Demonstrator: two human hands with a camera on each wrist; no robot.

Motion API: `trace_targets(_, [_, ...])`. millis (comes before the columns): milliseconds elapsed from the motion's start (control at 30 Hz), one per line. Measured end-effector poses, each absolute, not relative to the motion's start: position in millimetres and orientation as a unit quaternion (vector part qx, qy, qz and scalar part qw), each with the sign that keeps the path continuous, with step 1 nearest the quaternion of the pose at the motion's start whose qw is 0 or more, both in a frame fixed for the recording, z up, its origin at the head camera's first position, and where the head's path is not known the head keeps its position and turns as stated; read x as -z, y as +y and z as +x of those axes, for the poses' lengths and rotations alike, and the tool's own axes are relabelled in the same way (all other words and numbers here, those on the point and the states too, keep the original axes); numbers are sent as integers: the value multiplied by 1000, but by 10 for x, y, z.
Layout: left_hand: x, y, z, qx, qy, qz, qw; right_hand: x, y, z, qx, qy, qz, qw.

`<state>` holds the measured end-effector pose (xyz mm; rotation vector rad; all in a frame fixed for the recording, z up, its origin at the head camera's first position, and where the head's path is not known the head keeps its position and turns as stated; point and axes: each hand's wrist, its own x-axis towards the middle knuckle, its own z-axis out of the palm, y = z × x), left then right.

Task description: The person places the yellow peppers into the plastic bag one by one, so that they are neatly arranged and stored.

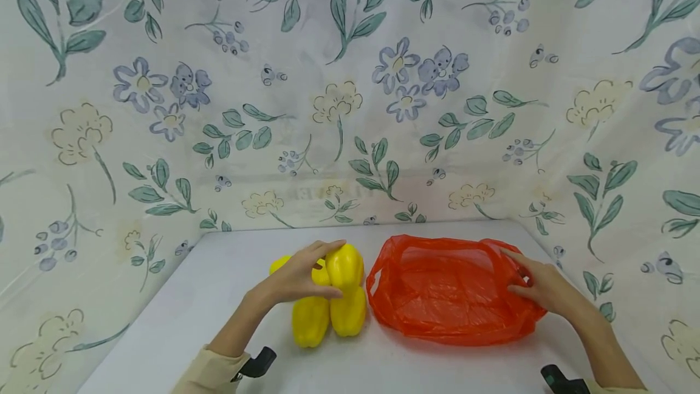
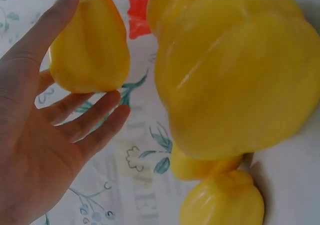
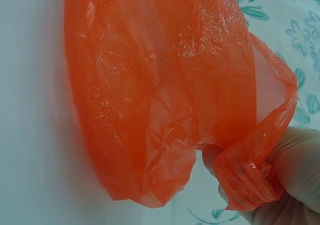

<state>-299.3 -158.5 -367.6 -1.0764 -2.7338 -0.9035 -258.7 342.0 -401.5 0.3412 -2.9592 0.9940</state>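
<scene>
My left hand holds a yellow bell pepper between fingers and thumb, at the top of a cluster of yellow peppers. In the left wrist view, the held pepper sits between the thumb and the spread fingers. Two more bell peppers, one at the left and one at the right, lie nearer me; others show partly behind the hand. To their right a red plastic bag lies with its mouth spread. My right hand grips its right side, the bunched handle between thumb and fingers.
Everything stands on a white table. A floral sheet rises behind it and along both sides. A dark wrist camera mount is strapped at my left cuff.
</scene>
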Motion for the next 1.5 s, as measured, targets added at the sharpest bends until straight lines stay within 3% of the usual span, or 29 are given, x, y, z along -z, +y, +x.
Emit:
trace_targets(433, [3627, -1067, -3093, 293, -877, -380, 0, 4033, 3404, -2593, -311, -944, 111, 1])
trace_targets(933, [3514, -447, -3199, 266, -857, -441, 3, 4032, 3406, -2613, -309, -944, 113, -1])
trace_targets(1500, [3571, 150, -3332, 234, -856, -459, -47, 4022, 3377, -2600, -317, -941, 116, -1])
